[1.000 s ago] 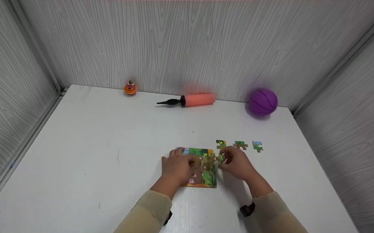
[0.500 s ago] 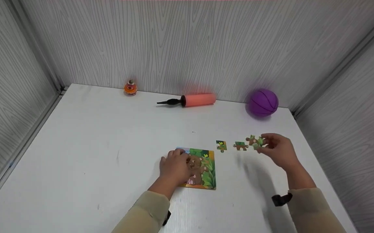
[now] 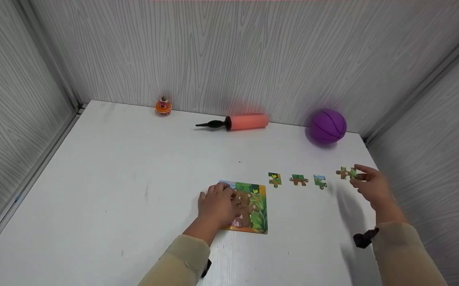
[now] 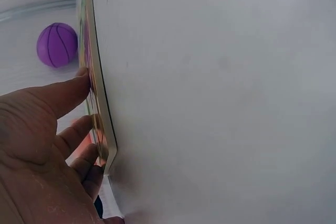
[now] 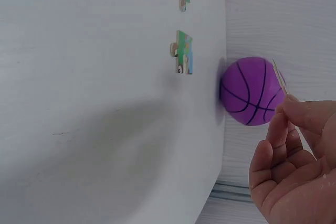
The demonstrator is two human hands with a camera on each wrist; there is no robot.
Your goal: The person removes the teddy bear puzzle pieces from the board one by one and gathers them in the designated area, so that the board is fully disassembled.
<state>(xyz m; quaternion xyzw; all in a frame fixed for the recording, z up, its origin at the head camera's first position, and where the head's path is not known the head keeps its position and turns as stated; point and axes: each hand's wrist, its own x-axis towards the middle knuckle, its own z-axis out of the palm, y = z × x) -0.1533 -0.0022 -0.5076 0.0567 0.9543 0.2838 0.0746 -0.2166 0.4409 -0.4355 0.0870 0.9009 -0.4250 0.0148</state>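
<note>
A bear jigsaw puzzle (image 3: 258, 216) in a shallow square board lies at the table's middle. My left hand (image 3: 215, 204) rests over its left part and hides that side. In the left wrist view the thumb and fingertips press on the face of the puzzle (image 4: 96, 103). Out to the right, my right hand (image 3: 374, 186) pinches a brown-and-green puzzle piece (image 3: 346, 172) between thumb and fingers, raised above the table. The right wrist view shows that piece (image 5: 280, 77) edge-on. Three loose pieces lie in a row: a yellow-green one (image 3: 275, 180), a brown one (image 3: 299, 180) and a blue-green one (image 3: 320, 181).
Along the back wall stand a small orange figure (image 3: 163, 106), a coral hand pump (image 3: 247, 122) with a black nozzle, and a purple ball (image 3: 326, 126). Grey wood-grain panels enclose the white table (image 3: 134, 167) at the back and both sides.
My right hand has lifted the brown-and-green piece away from the puzzle and carried it right, past the row of loose pieces. The left hand has stayed on the puzzle.
</note>
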